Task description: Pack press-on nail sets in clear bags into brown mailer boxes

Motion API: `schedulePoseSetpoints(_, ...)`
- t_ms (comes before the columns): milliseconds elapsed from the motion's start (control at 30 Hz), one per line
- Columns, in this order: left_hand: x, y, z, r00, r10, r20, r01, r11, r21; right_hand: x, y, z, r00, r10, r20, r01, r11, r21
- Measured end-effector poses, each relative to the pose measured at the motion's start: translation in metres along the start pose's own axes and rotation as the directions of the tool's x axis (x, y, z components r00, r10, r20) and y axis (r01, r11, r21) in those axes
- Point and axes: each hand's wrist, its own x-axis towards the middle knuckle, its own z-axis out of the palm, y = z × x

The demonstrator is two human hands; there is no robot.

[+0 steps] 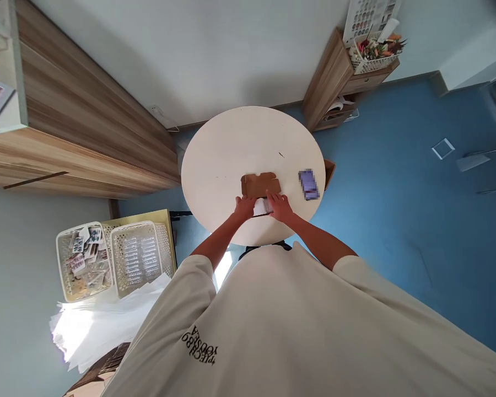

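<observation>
A small brown cardboard box lies on the round white table in front of me, its flap with notched edges spread out on the far side. Its near part shows a white surface between my hands; whether that is the box or something in it I cannot tell. At its left end, my left hand is closed on the box, fingertips near the fold. My right hand grips the right end, with fingers reaching over the brown cardboard. A purple, pixelated flat item lies to the right, apart from both hands.
Left of me, two white plastic baskets hold packaged pieces, beside white sheets. A wooden cabinet stands at the left. At the back right, a small wooden cabinet bears a filled basket. The floor is blue.
</observation>
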Motion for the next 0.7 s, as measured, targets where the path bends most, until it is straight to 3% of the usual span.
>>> schedulePoseSetpoints(167, -0.011, 0.013, 0.014, 0.986, 0.018, -0.168, -0.02, 1.0, -0.008, -0.001, 0.0, 0.001, 1.0, -0.001, -0.006, 0.001, 1.0, 0.023)
schedulePoseSetpoints(300, -0.023, 0.016, 0.024, 0.991, 0.089, -0.097, -0.094, 0.994, -0.051, -0.001, -0.001, 0.001, 1.0, -0.001, -0.013, 0.001, 1.0, 0.026)
schedulePoseSetpoints(467, -0.023, 0.015, 0.032, 0.995, 0.094, -0.021, -0.095, 0.993, -0.064, 0.0, 0.0, 0.002, 1.0, -0.013, -0.014, 0.013, 1.0, 0.017)
schedulePoseSetpoints(600, -0.018, 0.019, 0.031, 0.997, 0.073, -0.025, -0.074, 0.996, -0.054, 0.001, 0.001, 0.003, 1.0, -0.017, -0.021, 0.018, 1.0, 0.01)
schedulePoseSetpoints(700, -0.017, 0.021, 0.022, 0.994, 0.003, -0.109, -0.015, 0.994, -0.107, -0.001, 0.003, 0.005, 0.999, -0.023, -0.023, 0.023, 1.0, 0.014)
